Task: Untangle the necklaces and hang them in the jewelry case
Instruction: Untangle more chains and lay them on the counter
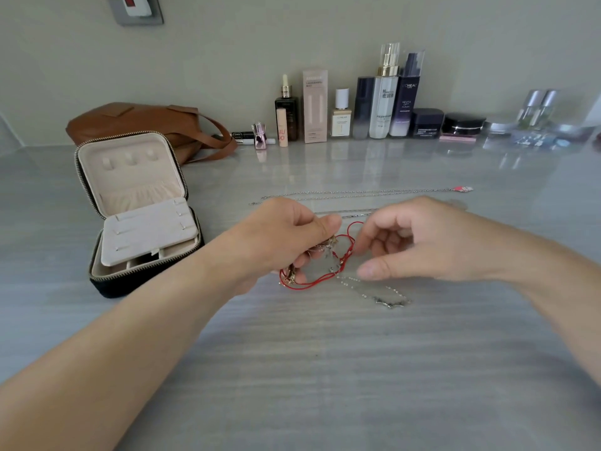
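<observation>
Spreading under everything, grey streaked bench (325,369). Slumped at back left against the wall, brown leather bag (136,122), just behind the jewelry case (107,284), standing open at left with cream lid upright and a padded insert lying across the tray. Lined along the back wall, row of cosmetic bottles (383,102). Reaching in from below, left hand (279,236), fingers (325,222) curled tight round a knot of red cord necklace (312,278) and fine chain at mid-bench. Facing it, right hand (432,242), fingers (370,236) half bent with tips at the red cord, thumb apart; cannot tell whether gripping. Stretched straight behind both hands, long silver necklace (357,192), pink tag at its right end, well apart from the case. Trailing rightward from the knot, thin pendant chain (388,302), lying on the bench.
</observation>
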The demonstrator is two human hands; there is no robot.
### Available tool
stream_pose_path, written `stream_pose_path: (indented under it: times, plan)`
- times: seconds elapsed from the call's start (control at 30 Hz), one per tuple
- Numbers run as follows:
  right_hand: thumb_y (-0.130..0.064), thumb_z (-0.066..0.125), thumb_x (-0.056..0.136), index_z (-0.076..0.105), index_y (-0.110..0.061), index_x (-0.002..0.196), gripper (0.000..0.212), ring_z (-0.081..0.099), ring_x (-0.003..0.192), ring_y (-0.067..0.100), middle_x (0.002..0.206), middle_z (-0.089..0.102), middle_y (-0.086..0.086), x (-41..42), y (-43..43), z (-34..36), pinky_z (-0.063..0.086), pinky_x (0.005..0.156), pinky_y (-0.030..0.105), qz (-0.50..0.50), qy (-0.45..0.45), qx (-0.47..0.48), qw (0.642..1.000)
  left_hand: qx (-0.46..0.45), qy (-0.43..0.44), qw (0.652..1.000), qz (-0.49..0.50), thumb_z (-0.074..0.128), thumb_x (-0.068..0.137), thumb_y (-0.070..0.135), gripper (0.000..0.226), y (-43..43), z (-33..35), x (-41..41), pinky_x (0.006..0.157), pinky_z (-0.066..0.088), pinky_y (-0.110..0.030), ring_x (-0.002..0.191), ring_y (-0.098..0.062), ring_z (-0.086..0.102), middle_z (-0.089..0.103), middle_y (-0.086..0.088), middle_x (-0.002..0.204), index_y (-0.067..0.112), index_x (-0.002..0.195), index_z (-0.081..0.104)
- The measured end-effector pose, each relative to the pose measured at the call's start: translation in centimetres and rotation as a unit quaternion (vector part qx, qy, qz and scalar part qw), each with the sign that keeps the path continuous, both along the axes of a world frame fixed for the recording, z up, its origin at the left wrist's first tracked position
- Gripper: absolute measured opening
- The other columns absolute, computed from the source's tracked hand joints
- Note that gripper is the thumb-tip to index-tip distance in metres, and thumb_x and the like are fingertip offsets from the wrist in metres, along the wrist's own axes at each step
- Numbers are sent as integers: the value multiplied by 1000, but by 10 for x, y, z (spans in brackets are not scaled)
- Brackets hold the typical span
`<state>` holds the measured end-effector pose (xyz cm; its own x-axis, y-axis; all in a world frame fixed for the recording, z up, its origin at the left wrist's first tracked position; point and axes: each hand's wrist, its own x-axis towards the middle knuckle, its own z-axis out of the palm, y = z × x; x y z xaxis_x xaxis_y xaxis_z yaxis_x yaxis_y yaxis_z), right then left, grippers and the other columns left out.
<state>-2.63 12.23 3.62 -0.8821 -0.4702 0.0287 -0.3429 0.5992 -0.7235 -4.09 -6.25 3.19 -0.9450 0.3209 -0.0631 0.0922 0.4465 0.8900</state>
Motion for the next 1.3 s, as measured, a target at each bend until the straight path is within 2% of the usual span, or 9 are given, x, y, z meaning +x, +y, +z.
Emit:
stream_pose_path:
  times: [0.2, 0.43, 0.53, 0.63, 0.83, 0.97, 1.03, 1.17, 1.3]
  plan:
    - [-28, 74, 73, 66, -32, 65, 12, 51, 54, -2, 55, 60, -16, -3, -19, -16, 37, 54, 10, -29, 110, 39, 993, 13, -30, 999, 2, 57, 87, 35, 36, -1, 1, 0, 42, 42, -18, 36, -4, 36, 47, 2, 53, 12, 59, 54]
    - [-18, 69, 73, 70, -24, 66, 9, 52, 53, 0, 65, 68, -5, -4, -7, -7, 42, 55, 15, -50, 102, -38, 993, 11, -64, 998, -10, 71, 76, 19, 14, -5, 5, 0, 48, 46, -20, 46, -5, 43, 48, 7, 48, 13, 69, 61]
    - [-11, 68, 73, 69, -18, 65, 11, 49, 49, 0, 55, 63, -10, -2, -6, -2, 38, 50, 10, -71, 96, -74, 990, 17, -56, 998, 1, 68, 80, 12, 12, -7, 6, 0, 43, 44, -20, 45, -6, 44, 55, 8, 49, 13, 70, 62]
    - [-5, 66, 75, 66, -18, 63, 18, 48, 49, -1, 52, 59, -11, -2, -7, -1, 37, 48, 8, -110, 74, -140, 981, 13, -40, 999, 21, 64, 84, 16, 12, -8, 7, -2, 41, 38, -20, 41, -8, 41, 58, 3, 58, 14, 73, 63]
    - [3, 52, 81, 60, -11, 65, 23, 60, 62, 10, 64, 67, 0, -4, -10, 2, 47, 64, 24, -145, -31, -235, 961, 53, -56, 997, 23, 61, 87, 16, 12, -5, 8, -2, 40, 39, -18, 46, -6, 40, 53, 2, 65, 8, 81, 67]
    - [-7, 51, 69, 54, -14, 60, 11, 60, 57, 15, 56, 63, 2, -4, -9, 4, 49, 55, 21, -119, -108, -316, 935, 59, -63, 996, 14, 66, 81, 11, 5, -5, 7, -2, 43, 42, -19, 48, -7, 43, 50, 0, 62, 7, 78, 66]
    - [-3, 44, 77, 48, -12, 61, 19, 54, 49, 17, 45, 48, 1, -4, -10, 4, 47, 50, 21, -118, -134, -334, 925, 55, -53, 997, 11, 66, 81, 11, 6, -5, 6, -1, 44, 40, -20, 49, -8, 41, 46, -1, 60, 10, 75, 65]
    - [-1, 39, 84, 48, -12, 64, 25, 32, 43, 13, 46, 27, -3, -1, -14, 2, 39, 50, 24, -114, -147, -292, 938, 49, -30, 998, 26, 65, 82, 16, 15, -2, 6, 0, 47, 32, -22, 46, -7, 36, 40, 3, 55, 17, 68, 64]
    - [-33, 67, 75, 61, -6, 71, 28, 35, 46, 8, 48, 39, -6, 1, -19, -4, 31, 53, 23, -89, -73, -140, 983, 64, -17, 998, 15, 66, 82, 19, 15, -1, 6, 0, 47, 33, -20, 41, -3, 37, 40, 11, 46, 17, 68, 63]
